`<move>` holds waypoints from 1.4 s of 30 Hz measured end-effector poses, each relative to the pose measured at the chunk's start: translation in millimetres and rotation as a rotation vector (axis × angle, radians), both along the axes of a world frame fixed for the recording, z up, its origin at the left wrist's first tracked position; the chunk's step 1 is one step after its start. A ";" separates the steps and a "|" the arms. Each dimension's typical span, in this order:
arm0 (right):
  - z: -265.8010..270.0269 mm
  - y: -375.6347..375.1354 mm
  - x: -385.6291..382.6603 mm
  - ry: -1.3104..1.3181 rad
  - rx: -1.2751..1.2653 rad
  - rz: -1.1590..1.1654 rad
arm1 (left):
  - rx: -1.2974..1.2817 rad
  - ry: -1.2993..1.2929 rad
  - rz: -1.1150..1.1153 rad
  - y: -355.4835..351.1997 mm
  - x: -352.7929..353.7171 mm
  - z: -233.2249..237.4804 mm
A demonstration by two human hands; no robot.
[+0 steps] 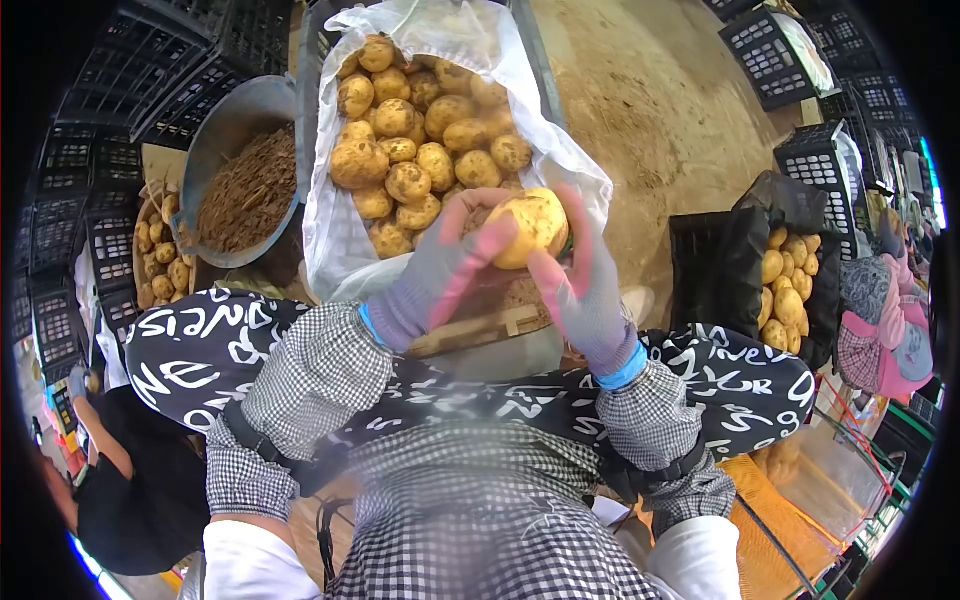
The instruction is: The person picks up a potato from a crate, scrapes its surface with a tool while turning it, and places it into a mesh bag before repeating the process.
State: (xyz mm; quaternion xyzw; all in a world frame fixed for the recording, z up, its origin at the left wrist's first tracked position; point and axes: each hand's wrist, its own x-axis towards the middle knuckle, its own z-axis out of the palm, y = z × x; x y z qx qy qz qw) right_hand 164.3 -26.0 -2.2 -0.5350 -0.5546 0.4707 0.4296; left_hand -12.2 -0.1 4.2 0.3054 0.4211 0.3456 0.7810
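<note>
The gloved left hand (420,275) and gloved right hand (592,300) are handling one large, smooth yellow potato (532,228), both half curled, their fingers and thumbs pressing its sides above the near end of a white-plastic-lined crate (322,225). Any turning or shifting would be calling for an even, secure fingertip hold. Two hands are sharing this single potato; roughly thirty brown-smudged yellow potatoes (437,165) are lying in the lined crate, overlapping too much for an exact count. One round blue-grey tub (213,140) is holding brown soil (245,195); one black-lined crate (697,262) is holding about ten potatoes.
</note>
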 end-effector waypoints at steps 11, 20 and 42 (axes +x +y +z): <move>-18.5 -2.6 1.2 0.031 -0.232 -0.105 | -0.199 -0.203 0.027 -6.6 5.0 1.2; 0.8 4.6 4.6 0.283 -0.223 0.098 | 0.396 -0.045 -0.001 -2.3 -3.1 -31.0; 5.9 -1.9 2.9 -0.363 0.034 0.229 | 0.492 0.341 -0.113 4.2 -22.3 -24.6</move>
